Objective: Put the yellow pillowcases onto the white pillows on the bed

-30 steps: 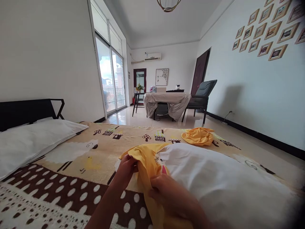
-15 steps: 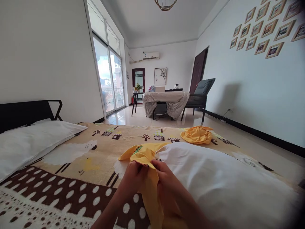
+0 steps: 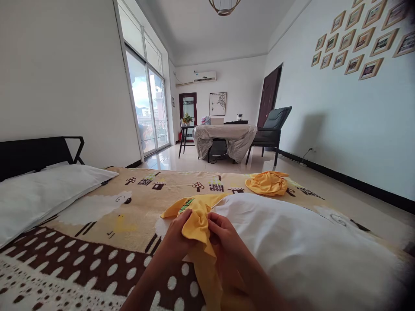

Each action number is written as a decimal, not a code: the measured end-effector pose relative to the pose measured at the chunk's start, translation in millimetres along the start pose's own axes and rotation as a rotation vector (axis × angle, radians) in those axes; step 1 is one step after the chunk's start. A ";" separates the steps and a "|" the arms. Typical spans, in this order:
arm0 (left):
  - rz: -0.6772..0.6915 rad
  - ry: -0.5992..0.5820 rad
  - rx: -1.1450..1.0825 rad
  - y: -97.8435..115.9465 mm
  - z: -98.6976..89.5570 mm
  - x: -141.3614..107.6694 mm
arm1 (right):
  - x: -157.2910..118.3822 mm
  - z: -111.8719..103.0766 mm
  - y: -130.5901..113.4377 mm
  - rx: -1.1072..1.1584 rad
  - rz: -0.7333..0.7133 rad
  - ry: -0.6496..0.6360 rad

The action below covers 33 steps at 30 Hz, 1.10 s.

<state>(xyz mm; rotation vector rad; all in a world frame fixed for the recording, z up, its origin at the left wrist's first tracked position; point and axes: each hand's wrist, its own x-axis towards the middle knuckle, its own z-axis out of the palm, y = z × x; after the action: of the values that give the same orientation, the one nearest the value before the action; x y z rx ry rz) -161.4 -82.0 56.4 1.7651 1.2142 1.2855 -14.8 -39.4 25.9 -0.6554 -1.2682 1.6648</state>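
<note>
Hands (image 3: 180, 235) (image 3: 224, 233) hold yellow cloth (image 3: 197, 228) near its edge; blanket (image 3: 139, 237) spreads leftward.

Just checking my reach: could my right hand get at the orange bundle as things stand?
Probably not without letting go: the right hand holds the yellow cloth, and the nearer white pillow lies partly between. The orange bundle itself looks uncovered.

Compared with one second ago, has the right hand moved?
Yes: the right hand has moved forward, closer to the bundled yellow cloth.
</note>
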 end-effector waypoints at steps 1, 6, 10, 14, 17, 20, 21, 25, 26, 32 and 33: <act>-0.007 -0.021 -0.063 -0.2 -0.1 1.0 | -0.6 1.0 0.3 0.002 -0.004 -0.019; -0.159 -0.097 -0.287 -4.8 2.8 5.4 | -3.6 6.9 1.9 -0.005 -0.025 -0.010; -0.280 -0.108 -0.361 -3.7 5.9 7.1 | -2.8 9.9 4.9 -0.049 -0.088 -0.001; -0.305 -0.084 -0.422 -6.5 6.1 8.5 | 0.6 8.3 10.6 -0.180 -0.165 -0.014; -0.317 -0.066 -0.496 -13.3 2.6 10.1 | 0.7 7.2 12.3 -0.282 -0.203 -0.006; -0.348 -0.007 -0.634 -17.9 -2.4 12.3 | -1.7 7.5 10.6 -0.439 -0.260 0.043; -0.357 0.016 -0.684 -18.6 -3.6 13.2 | -2.8 8.0 9.8 -0.519 -0.280 0.068; -0.385 0.090 -0.787 -20.5 -2.9 16.0 | -8.1 10.6 5.4 -0.880 -0.356 0.114; -0.386 0.098 -0.783 -21.0 -1.9 16.3 | -9.6 11.1 3.6 -0.947 -0.369 0.102; -0.293 -0.051 -0.534 -12.8 0.7 8.9 | -19.1 5.9 -18.8 -0.942 -0.436 0.201; -0.263 -0.083 -0.476 -8.7 1.9 6.2 | -21.4 4.3 -23.0 -0.876 -0.425 0.207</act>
<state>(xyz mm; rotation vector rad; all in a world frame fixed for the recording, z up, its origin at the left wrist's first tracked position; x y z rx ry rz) -161.6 -73.0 50.5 1.2599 0.9573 1.2091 -1.0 -59.1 46.6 -0.9469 -1.8175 0.6298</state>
